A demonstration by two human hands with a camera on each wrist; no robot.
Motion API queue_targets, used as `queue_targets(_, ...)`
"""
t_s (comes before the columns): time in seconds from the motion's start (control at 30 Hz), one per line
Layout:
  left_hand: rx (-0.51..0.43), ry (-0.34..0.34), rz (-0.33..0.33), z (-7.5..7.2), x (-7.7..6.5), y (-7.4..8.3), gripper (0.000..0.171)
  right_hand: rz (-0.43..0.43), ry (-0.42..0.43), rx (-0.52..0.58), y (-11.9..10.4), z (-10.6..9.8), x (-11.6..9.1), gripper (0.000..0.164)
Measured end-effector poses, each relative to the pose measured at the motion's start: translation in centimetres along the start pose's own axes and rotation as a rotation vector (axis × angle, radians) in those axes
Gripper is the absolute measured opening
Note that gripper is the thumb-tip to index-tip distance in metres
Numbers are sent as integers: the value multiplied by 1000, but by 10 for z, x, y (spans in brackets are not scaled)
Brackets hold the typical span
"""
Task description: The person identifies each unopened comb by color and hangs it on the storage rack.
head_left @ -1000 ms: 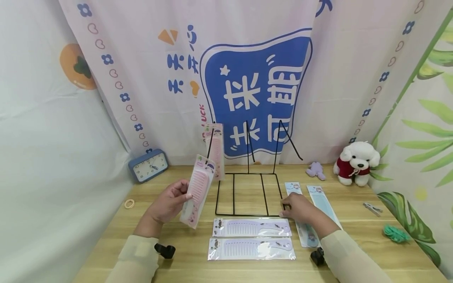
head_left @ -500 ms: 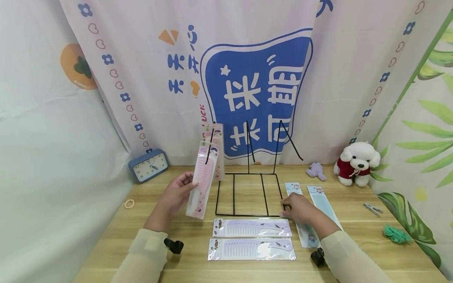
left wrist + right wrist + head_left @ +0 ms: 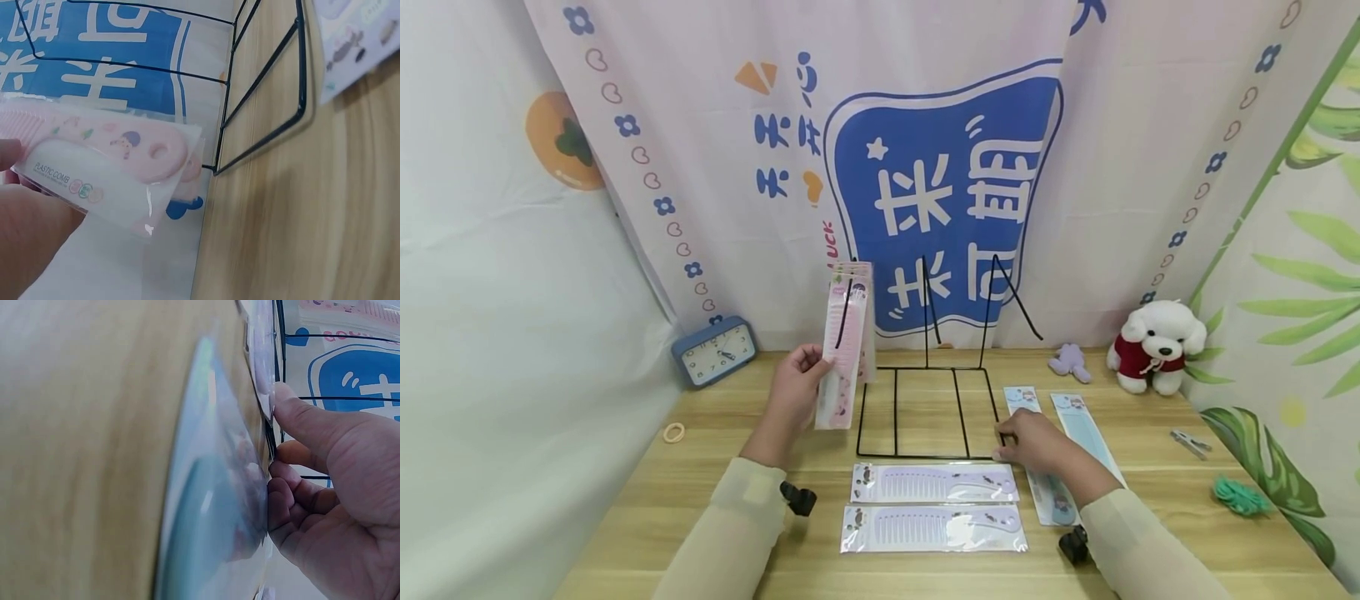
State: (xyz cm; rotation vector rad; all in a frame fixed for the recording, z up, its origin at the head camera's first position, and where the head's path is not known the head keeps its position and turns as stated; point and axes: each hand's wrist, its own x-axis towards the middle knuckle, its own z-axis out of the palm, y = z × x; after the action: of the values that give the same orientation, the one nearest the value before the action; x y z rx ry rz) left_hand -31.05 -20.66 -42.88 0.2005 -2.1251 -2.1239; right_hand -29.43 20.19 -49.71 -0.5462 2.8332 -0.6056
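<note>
My left hand [image 3: 792, 387] pinches a packaged pink comb [image 3: 842, 390] by its edge, upright at the left hook of the black wire rack [image 3: 925, 456]. The hook's tip lies over the front of the package, which overlaps another pink comb package [image 3: 868, 367] hanging behind. In the left wrist view the comb's handle [image 3: 134, 144] shows through clear plastic. My right hand [image 3: 1033, 439] grips the front right corner of the rack's base. Two packaged purple combs [image 3: 934, 483] lie sideways in front of the rack; two packaged blue combs [image 3: 1082, 427] lie beside and under my right forearm.
A blue clock [image 3: 715, 350] stands back left, near a small wooden ring [image 3: 674, 432]. On the right are a white plush dog [image 3: 1157, 346], a purple toy [image 3: 1070, 362], a metal clip [image 3: 1191, 443] and a green bundle [image 3: 1240, 496]. Curtains enclose the table.
My left hand has moved up and to the right with the pink comb, bringing its package further along the left hook toward the rack's back. My right hand has stayed at the rack's corner.
</note>
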Motion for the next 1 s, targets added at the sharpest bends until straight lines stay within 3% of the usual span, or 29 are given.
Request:
queue_targets(0.33,-28,51,5,12,12,-1,18,14,5,-1,-4,-2,-1,55)
queue_targets(0.6,13,87,48,19,20,-5,14,9,12,-20,-1,-1,0,54)
queue_targets(0.83,145,104,82,21,27,-9,16,2,12,-1,-2,-1,-1,53)
queue_targets(1.0,183,122,121,21,32,-11,19,-2,17,-16,-2,-1,-1,53)
